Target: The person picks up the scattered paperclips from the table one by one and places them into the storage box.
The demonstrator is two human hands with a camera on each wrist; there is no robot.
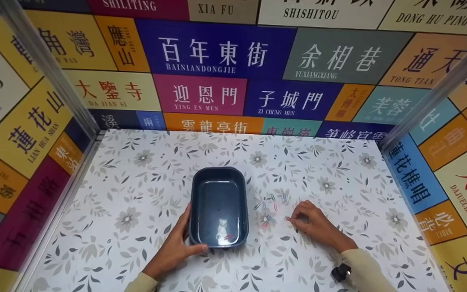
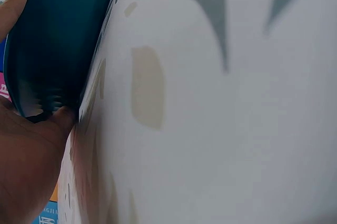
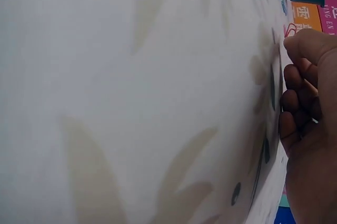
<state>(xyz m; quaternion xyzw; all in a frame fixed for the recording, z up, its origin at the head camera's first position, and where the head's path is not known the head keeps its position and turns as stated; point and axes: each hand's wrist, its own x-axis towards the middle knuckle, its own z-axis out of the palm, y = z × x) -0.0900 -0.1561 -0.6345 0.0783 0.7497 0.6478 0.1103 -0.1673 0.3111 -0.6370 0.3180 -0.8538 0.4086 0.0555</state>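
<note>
A dark blue rectangular tray point(image 1: 219, 202) lies on the table, a red paper clip point(image 1: 228, 236) on its floor at the near end. My left hand point(image 1: 172, 247) grips the tray's near left corner, fingers along the left side and thumb at the front wall. In the left wrist view the thumb presses the tray's wall point(image 2: 58, 29) low down, close to the table. To the right, my right hand point(image 1: 314, 223) pinches a reddish paper clip point(image 3: 290, 29) between thumb and forefinger, the other fingers curled. Several loose paper clips point(image 1: 275, 207) in pink, green and blue lie between tray and right hand.
The table point(image 1: 136, 190) has a white cover with grey leaves and flowers. Printed panels point(image 1: 213, 48) with place names stand behind and on both sides, joined by clear corner strips. A small black object point(image 1: 341, 272) is at the right wrist.
</note>
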